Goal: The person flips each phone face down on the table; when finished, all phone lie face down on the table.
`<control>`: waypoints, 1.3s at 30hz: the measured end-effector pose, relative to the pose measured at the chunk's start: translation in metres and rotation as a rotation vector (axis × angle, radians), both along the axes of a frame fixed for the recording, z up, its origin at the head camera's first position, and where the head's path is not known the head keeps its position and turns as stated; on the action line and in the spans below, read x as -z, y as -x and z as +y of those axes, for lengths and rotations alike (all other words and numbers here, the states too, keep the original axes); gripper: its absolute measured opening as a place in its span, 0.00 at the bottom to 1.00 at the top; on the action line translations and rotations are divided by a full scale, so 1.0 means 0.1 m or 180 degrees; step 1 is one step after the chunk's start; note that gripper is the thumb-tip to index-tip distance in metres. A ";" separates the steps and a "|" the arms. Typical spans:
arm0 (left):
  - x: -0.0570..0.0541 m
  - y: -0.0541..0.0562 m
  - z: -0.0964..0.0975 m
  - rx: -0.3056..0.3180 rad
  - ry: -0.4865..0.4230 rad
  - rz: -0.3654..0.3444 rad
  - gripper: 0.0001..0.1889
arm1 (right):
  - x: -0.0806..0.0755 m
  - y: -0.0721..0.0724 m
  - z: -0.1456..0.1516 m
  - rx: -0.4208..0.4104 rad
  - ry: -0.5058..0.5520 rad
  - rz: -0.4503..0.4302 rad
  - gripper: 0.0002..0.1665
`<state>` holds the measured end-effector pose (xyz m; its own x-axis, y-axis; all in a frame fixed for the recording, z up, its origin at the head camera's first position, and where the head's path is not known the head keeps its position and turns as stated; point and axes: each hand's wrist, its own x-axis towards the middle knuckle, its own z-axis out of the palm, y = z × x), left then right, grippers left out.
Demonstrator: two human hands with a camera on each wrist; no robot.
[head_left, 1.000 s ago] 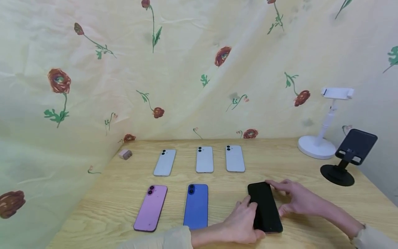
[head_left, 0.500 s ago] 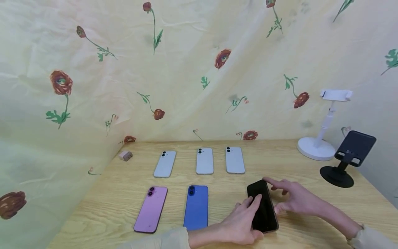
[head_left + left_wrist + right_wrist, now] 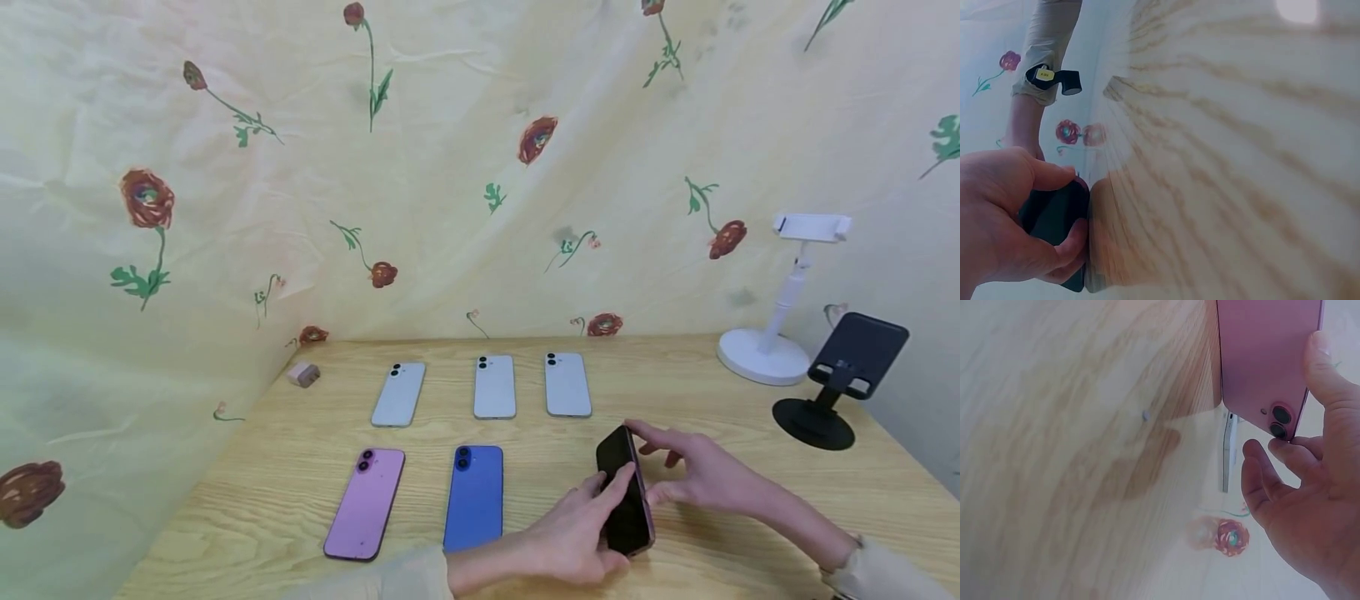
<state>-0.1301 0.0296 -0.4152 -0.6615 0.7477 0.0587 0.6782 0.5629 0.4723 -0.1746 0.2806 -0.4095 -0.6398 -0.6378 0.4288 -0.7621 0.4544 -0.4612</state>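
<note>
A pink smartphone (image 3: 628, 523) with a black screen stands tilted on its left long edge on the wooden table, its screen turned to the left. In the right wrist view, the pink back of the smartphone (image 3: 1266, 356) shows two camera lenses. My left hand (image 3: 558, 537) holds it from the screen side, fingers on the glass and thumb at the near end. My right hand (image 3: 697, 475) holds the raised side, with the thumb on the long edge and a fingertip at the far top corner. Left of my left hand lies a blue phone (image 3: 474, 496), back up.
A purple phone (image 3: 365, 504) lies left of the blue one. Three pale phones, among them a middle one (image 3: 495, 387), form a row behind. A charger plug (image 3: 303, 374) sits far left. A white stand (image 3: 765, 358) and a black stand (image 3: 858, 354) are at right.
The pink smartphone lay nearly flat and has tipped up onto its left edge. My right hand has moved left with its raised side. My left fingers have spread along the screen.
</note>
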 end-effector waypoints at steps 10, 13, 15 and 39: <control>-0.03 0.00 -0.02 0.0018 -0.0334 -0.0051 0.52 | 0.02 0.02 -0.04 -0.0142 0.0099 -0.0160 0.57; -0.05 -0.01 -0.02 -0.0050 -0.0526 -0.0390 0.52 | 0.00 0.02 -0.08 -0.0187 0.0139 -0.0193 0.56; -0.05 -0.01 -0.02 -0.0094 -0.0652 -0.0625 0.52 | -0.01 0.01 -0.10 -0.0199 0.0173 -0.0242 0.55; -0.10 -0.03 -0.12 -0.0325 -0.1076 -0.1437 0.54 | 0.07 -0.06 -0.27 -0.0201 0.0161 -0.0681 0.53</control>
